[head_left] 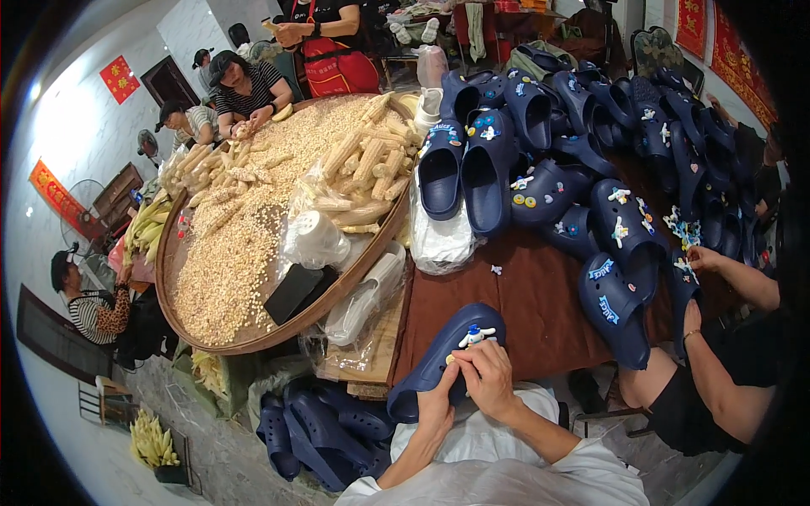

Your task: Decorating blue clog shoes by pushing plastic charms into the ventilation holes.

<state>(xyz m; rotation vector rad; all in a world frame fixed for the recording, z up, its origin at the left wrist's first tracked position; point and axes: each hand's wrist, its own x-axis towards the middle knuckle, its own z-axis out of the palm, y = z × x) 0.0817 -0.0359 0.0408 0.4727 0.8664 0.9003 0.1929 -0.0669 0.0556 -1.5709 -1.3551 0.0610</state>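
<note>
A dark blue clog (467, 324) rests at the table's near edge, its toe toward the far right. My left hand (435, 408) grips it by the open side, thumb up beside the upper. Between the fingertips of my right hand (488, 379) and that thumb sits a small round yellow charm (450, 359), against the clog's top. A white-and-blue figure charm (477, 335) is fixed nearer the toe. A small loose white charm (496, 270) lies on the brown cloth (527, 312) beyond.
Many decorated blue clogs (548, 192) crowd the table's far and right parts. A large round basket (371, 268) of corn kernels stands at left. Plain clogs (316, 434) are piled below the table's near left. At right, a co-worker's hands (704, 260) hold another clog. Several people sit beyond the basket.
</note>
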